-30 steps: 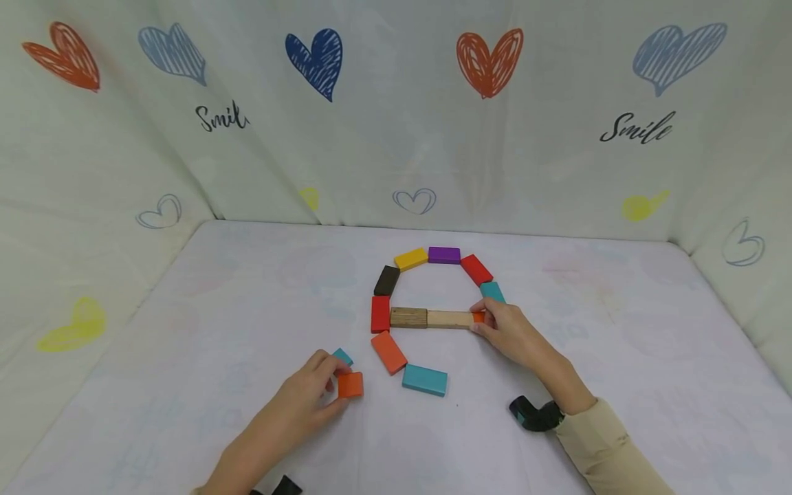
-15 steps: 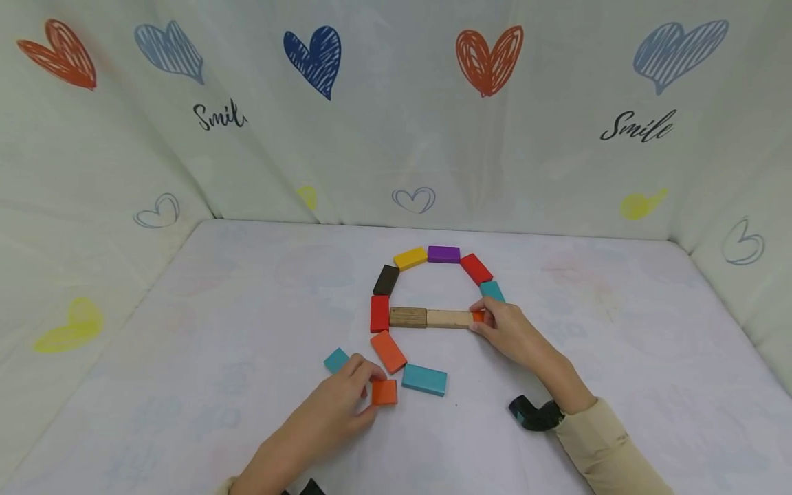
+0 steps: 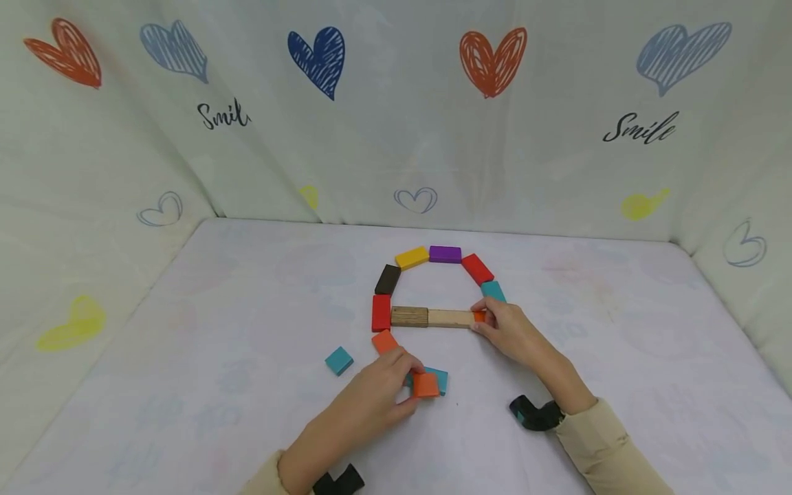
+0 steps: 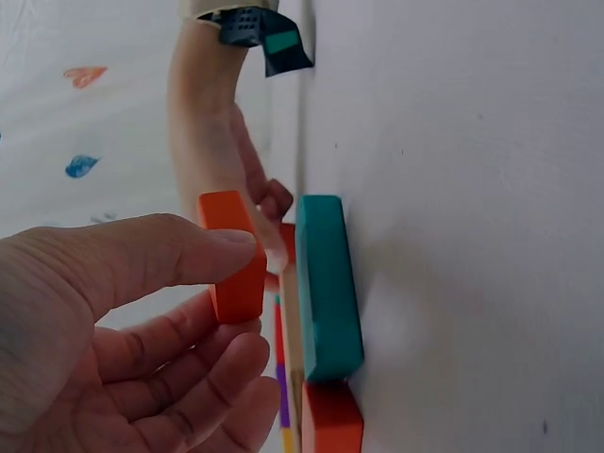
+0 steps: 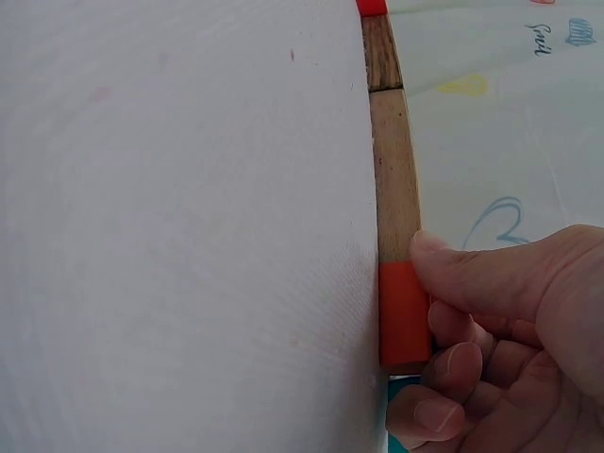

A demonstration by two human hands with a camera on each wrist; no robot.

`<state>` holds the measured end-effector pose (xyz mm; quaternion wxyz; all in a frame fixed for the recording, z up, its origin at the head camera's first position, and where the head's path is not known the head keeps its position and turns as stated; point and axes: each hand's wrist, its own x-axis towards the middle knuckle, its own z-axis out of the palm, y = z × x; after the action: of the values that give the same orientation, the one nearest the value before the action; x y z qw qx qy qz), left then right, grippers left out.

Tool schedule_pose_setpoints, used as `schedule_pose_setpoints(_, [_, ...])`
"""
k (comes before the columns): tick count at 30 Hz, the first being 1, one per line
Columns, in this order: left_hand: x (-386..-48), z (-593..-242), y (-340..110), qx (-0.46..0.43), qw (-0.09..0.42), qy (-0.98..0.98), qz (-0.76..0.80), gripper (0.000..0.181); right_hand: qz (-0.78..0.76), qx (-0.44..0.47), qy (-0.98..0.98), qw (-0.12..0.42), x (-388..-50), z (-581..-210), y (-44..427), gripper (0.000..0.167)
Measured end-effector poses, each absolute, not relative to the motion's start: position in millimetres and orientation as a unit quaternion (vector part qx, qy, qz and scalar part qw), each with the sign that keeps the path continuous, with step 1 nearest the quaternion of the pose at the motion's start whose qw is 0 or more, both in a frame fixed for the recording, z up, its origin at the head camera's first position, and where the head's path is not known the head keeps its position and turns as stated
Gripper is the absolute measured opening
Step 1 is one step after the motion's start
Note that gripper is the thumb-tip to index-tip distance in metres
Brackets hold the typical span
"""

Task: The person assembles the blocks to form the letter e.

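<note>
My left hand pinches a small orange block between thumb and fingers, raised off the table. In the head view it overlaps a longer teal block lying on the table. My right hand grips another orange block by thumb and fingers. That one stands at the right end of a row made of a dark wood block and a light wood block. The left hand partly hides an orange-red block, which slants below the left red block.
A black block, a yellow block, a purple block, a red block and a teal block form an arch above the wooden row. A loose teal block lies left. Curtain hangs behind.
My left hand has carried the orange block rightward, from beside the loose teal block to over the longer teal block. The loose teal block is now fully uncovered. The right hand stays put.
</note>
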<state>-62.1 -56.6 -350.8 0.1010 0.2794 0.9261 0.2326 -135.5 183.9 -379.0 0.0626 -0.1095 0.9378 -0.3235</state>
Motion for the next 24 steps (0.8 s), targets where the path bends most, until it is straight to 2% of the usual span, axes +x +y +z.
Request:
schedule_pose_setpoints(14, [-72, -360, -24, 0.284, 0.123, 0.925, 0.221, 0.032, -0.321, -0.109, 0.939, 0.067, -136, -379, 186, 0.032])
schedule_pose_setpoints(24, [-75, -365, -10, 0.277, 0.101, 0.932, 0.213, 0.031, -0.323, -0.120, 0.937, 0.060, -137, -381, 187, 0.031])
